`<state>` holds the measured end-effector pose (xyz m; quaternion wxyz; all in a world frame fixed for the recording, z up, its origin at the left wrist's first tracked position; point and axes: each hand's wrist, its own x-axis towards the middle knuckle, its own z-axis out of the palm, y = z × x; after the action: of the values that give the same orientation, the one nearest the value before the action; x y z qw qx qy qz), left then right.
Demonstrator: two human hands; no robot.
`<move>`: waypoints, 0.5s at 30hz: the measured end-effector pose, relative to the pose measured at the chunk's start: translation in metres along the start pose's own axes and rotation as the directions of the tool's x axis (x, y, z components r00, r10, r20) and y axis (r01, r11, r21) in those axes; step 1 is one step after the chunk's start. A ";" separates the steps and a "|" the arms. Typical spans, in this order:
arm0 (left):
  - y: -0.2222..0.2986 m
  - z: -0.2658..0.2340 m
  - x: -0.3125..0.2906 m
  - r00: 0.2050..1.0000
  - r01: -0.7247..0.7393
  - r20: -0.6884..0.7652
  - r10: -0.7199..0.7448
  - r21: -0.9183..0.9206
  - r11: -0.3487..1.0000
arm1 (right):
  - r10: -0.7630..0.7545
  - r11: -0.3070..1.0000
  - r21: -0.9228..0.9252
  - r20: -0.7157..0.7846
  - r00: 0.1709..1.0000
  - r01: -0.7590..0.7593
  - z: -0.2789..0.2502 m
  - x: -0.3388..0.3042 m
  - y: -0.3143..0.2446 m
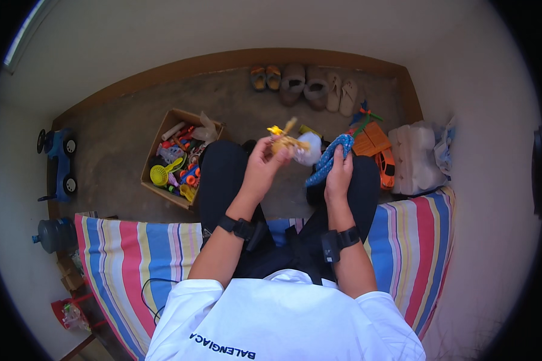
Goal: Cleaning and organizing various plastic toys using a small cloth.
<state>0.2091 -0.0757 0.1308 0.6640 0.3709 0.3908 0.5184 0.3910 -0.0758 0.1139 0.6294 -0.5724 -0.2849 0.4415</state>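
Note:
My left hand [264,166] is raised over the gap between my knees, its fingers pinched on a small tan-and-yellow toy [290,143]. The toy is blurred, and its exact kind does not show. In my right hand [339,174], beside my right knee, is a blue speckled cloth [327,163], gripped at its side and hanging down to the left. The two held things are apart from each other. Between and beyond them a pale, rounded object [308,151] shows in part; I cannot tell what it is.
Left of my legs stands a cardboard box [147,171] of mixed toys. To the right lie an orange toy car [386,169], an orange block-like piece [371,139] and white packages [411,157]. Several shoes [292,84] line the far wall. A striped sheet [403,253] is beneath me.

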 end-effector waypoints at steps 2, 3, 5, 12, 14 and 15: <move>0.001 -0.006 0.004 0.991 0.027 -0.125 -0.041 -0.113 0.993 | -0.042 0.999 -0.002 0.039 0.998 0.042 -0.006 0.002 0.001; 0.000 -0.006 0.003 0.991 0.030 -0.124 -0.044 -0.114 0.993 | -0.041 0.999 -0.003 0.037 0.999 0.041 -0.006 0.002 0.004; 0.003 -0.003 0.001 0.985 0.097 -0.117 -0.127 -0.234 0.967 | -0.201 0.968 -0.149 0.026 0.979 0.202 -0.002 0.001 0.008; -0.007 0.001 0.000 0.977 0.150 -0.134 -0.163 -0.106 0.983 | -0.144 0.985 -0.025 0.424 0.894 0.170 0.000 -0.021 -0.005; -0.004 0.001 0.001 0.973 0.187 -0.111 -0.204 -0.150 0.971 | -0.075 0.991 -0.060 0.470 0.879 0.116 0.002 -0.023 -0.010; -0.005 0.001 0.003 0.972 0.190 -0.110 -0.208 -0.151 0.970 | -0.072 0.991 -0.063 0.468 0.881 0.114 0.003 -0.020 -0.012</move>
<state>0.2121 -0.0738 0.1264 0.7112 0.2493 0.4298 0.4974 0.3819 -0.0913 0.1294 0.5374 -0.4630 -0.4738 0.5219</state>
